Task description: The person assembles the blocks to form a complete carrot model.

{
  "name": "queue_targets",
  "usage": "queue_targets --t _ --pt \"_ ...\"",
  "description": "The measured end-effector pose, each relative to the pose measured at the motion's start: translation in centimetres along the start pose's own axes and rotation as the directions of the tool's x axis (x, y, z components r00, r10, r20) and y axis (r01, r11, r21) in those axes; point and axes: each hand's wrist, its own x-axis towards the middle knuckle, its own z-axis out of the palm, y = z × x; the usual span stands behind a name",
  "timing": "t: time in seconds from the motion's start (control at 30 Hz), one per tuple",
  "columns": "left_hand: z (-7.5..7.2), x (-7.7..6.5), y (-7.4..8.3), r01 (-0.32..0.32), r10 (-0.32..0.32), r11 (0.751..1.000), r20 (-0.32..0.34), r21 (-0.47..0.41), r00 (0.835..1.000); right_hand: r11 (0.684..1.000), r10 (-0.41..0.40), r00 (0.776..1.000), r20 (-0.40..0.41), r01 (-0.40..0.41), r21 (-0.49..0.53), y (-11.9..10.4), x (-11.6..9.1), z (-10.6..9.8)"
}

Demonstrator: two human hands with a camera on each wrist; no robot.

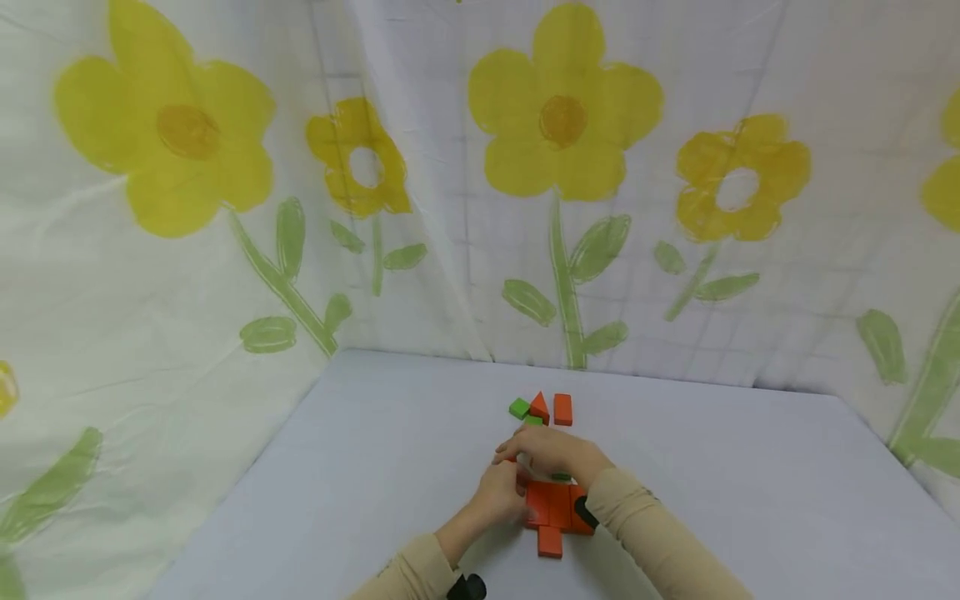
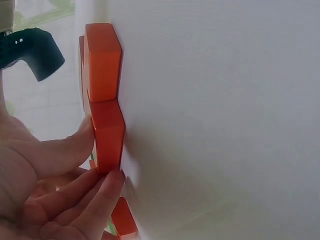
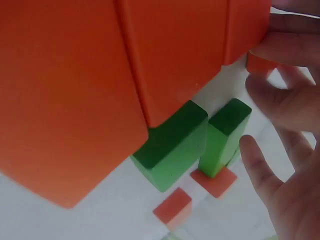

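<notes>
At the left, a smooth red rectangular block (image 1: pixel 536 502), the leftmost of three side by side, is lightly gripped by the left hand (image 1: pixel 501 493): the thumb is laid on its top edge and the fingertips are set against its side. Just past that hand, a small orange-red block (image 2: pixel 123 216) can be seen by the bent fingers of the right hand (image 1: pixel 549 448); whether it is held or only touched cannot be told. Next to the left block, a red middle block (image 1: pixel 559 505) and a red right block (image 1: pixel 577 491) are set close, the last partly hidden by the right sleeve (image 1: pixel 667 542). A short red block (image 1: pixel 550 542) is placed at their near edge, and a dark green block (image 3: pixel 172 137) is seen behind them. Farther off on the white table (image 1: pixel 712 450), a bright green block (image 1: pixel 519 408), an orange-red triangle-shaped block (image 1: pixel 540 407) and an orange-red rectangular block (image 1: pixel 563 410) are grouped.

The step in hand looks like the neat lining up of blocks. For the next move, the left block should be held still, the small block set straight, and the fingers lifted gently so nothing is bumped.
</notes>
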Motion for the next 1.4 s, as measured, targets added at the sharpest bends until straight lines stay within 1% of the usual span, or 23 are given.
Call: queue_targets --t 0.07,0.17,0.27,0.33,0.4,0.47,0.53,0.63,0.73,0.8,0.9,1.0,1.07,1.13,1.27,1.4 --pt "0.2 0.0 0.1 0.001 -0.001 1.000 -0.009 -0.002 1.000 0.999 -0.031 1.000 0.001 0.031 0.007 0.3 0.1 0.3" --pt "0.5 0.1 0.2 0.024 -0.024 1.000 -0.013 0.012 1.000 0.999 -0.052 0.998 -0.035 0.052 0.007 0.5 0.1 0.7" --pt "0.5 0.1 0.4 0.053 -0.053 0.999 -0.003 0.011 0.999 0.999 -0.020 0.996 -0.092 0.023 0.033 0.6 -0.2 0.8" --pt "0.4 0.1 0.4 0.059 -0.059 0.998 0.000 0.006 0.998 0.997 0.003 0.989 -0.151 0.008 0.074 0.7 -0.5 0.8" --pt "0.3 0.1 0.5 0.063 -0.063 0.998 0.008 -0.006 0.998 0.992 0.037 0.975 -0.218 -0.009 0.128 0.9 -0.9 0.8" --pt "0.1 0.2 0.5 0.066 -0.066 0.998 0.015 -0.014 0.998 0.986 0.078 0.956 -0.282 -0.031 0.166 1.3 -1.5 0.7" --pt "0.0 0.2 0.5 0.090 -0.089 0.996 0.027 -0.029 0.996 0.978 0.119 0.935 -0.333 -0.052 0.204 1.6 -2.1 0.7" --pt "-0.1 0.3 0.5 0.119 -0.118 0.992 0.037 -0.032 0.992 0.961 0.190 0.903 -0.385 -0.092 0.260 2.0 -3.4 0.6" --pt "0.0 0.4 0.5 0.126 -0.125 0.992 0.041 -0.031 0.991 0.941 0.235 0.886 -0.399 -0.106 0.320 1.9 -5.3 0.6" --pt "0.1 0.5 0.5 0.124 -0.123 0.992 0.043 -0.025 0.991 0.933 0.237 0.892 -0.385 -0.098 0.346 1.4 -6.7 0.7" --pt "0.2 0.5 0.6 0.133 -0.132 0.991 0.052 -0.021 0.990 0.929 0.211 0.921 -0.328 -0.085 0.360 0.3 -8.7 1.0" --pt "0.2 0.7 0.7 0.129 -0.129 0.992 0.052 -0.004 0.990 0.947 0.176 0.947 -0.267 -0.089 0.309 -0.9 -10.2 1.5" --pt "0.2 0.7 0.6 0.119 -0.119 0.993 0.050 0.004 0.992 0.960 0.163 0.958 -0.235 -0.100 0.260 -1.5 -11.0 2.0" --pt "0.2 0.8 0.6 0.115 -0.116 0.993 0.049 0.009 0.992 0.972 0.159 0.964 -0.215 -0.115 0.205 -1.9 -11.5 2.6" --pt "0.2 0.7 0.5 0.118 -0.118 0.993 0.053 0.006 0.992 0.981 0.156 0.969 -0.192 -0.130 0.141 -2.5 -12.0 3.5" --pt "0.0 0.7 0.6 0.112 -0.112 0.994 0.056 -0.003 0.992 0.984 0.158 0.974 -0.164 -0.141 0.112 -3.0 -12.1 3.9"
